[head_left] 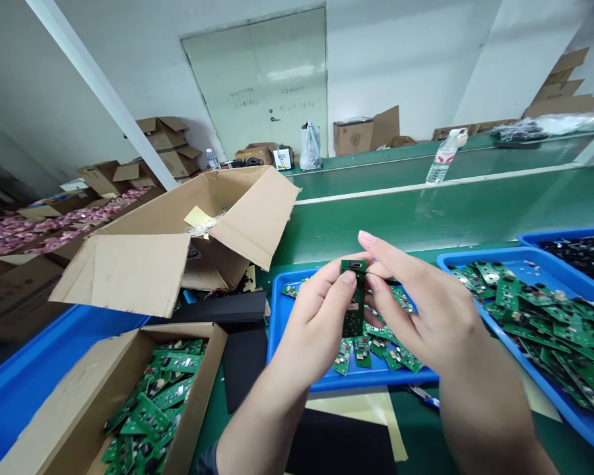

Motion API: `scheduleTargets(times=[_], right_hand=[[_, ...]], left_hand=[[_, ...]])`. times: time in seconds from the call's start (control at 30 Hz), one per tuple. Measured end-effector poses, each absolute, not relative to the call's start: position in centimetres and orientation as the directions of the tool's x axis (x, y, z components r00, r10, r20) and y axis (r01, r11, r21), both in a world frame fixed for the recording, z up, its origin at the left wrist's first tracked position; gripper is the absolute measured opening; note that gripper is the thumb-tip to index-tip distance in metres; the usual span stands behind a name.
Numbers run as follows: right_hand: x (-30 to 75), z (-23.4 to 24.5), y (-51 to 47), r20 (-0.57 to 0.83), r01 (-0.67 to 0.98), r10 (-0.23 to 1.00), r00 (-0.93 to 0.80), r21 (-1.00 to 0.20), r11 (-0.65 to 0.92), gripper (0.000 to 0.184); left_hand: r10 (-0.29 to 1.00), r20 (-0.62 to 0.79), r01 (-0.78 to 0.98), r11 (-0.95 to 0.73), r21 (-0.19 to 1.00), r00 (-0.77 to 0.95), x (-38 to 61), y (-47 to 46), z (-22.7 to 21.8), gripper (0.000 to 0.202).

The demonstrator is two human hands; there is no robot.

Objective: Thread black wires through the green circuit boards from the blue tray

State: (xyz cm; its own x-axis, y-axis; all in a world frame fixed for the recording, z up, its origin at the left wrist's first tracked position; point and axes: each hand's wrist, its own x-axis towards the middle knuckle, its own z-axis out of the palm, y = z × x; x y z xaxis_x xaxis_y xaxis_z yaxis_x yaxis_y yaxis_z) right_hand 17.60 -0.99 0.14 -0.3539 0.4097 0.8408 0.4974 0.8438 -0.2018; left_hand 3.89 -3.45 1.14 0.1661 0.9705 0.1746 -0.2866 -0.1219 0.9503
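Note:
Both hands hold one small green circuit board (pixel 353 300) upright above a blue tray (pixel 281 310). My left hand (pixel 317 316) pinches the board from the left, thumb near its top. My right hand (pixel 420 310) grips its right edge, thumb and fingers closed on it, index finger stretched over the top. Several loose green boards (pixel 376 346) lie in the tray below the hands.
A second blue tray (pixel 569 409) of green boards lies at right, a third (pixel 584 251) with dark parts behind it. A cardboard box (pixel 129 402) of boards stands at lower left, an open carton (pixel 178 244) behind it. Black sheets (pixel 242 356) lie between. A water bottle (pixel 443 158) stands on the green conveyor.

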Motion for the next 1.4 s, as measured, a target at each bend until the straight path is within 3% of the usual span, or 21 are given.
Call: scheduleTargets(times=[0.4,0.67,0.83,0.97,1.07,1.17,1.4], right_hand=[[17.5,0.1,-0.7,0.828,0.519,0.488,-0.278,-0.298,0.801,0.045],[17.8,0.0,-0.3,0.871,0.521,0.442,-0.216,-0.279,0.806,0.049],[18.3,0.5,-0.6,0.906,0.604,0.404,-0.129,-0.251,0.756,0.046],[18.6,0.9,-2.0,0.906,0.559,0.411,0.1,-0.393,0.73,0.026],[18.3,1.0,-2.8,0.824,0.459,0.564,-0.05,-0.482,0.746,0.01],[17.7,0.9,-2.5,0.734,0.411,0.654,-0.181,-0.548,0.729,0.013],[17.5,0.1,-1.0,0.652,0.239,0.756,0.061,-0.745,0.623,0.013]], left_hand=[[0.96,0.241,-0.093,-0.23,0.969,0.145,3.7,-3.1,0.6,0.034],[0.955,0.251,-0.01,-0.252,0.968,0.156,3.6,-3.1,0.8,0.038],[0.947,0.295,0.066,-0.304,0.95,0.125,3.4,-3.1,1.1,0.035],[0.929,0.366,0.057,-0.369,0.928,0.059,3.2,-3.1,1.0,0.034],[0.883,0.466,0.136,-0.47,0.872,0.06,3.1,-3.1,0.7,0.034],[0.817,0.569,0.257,-0.572,0.779,0.092,2.9,-3.1,0.3,0.034],[0.712,0.647,0.369,-0.698,0.613,0.272,2.7,-3.0,0.1,0.041]])
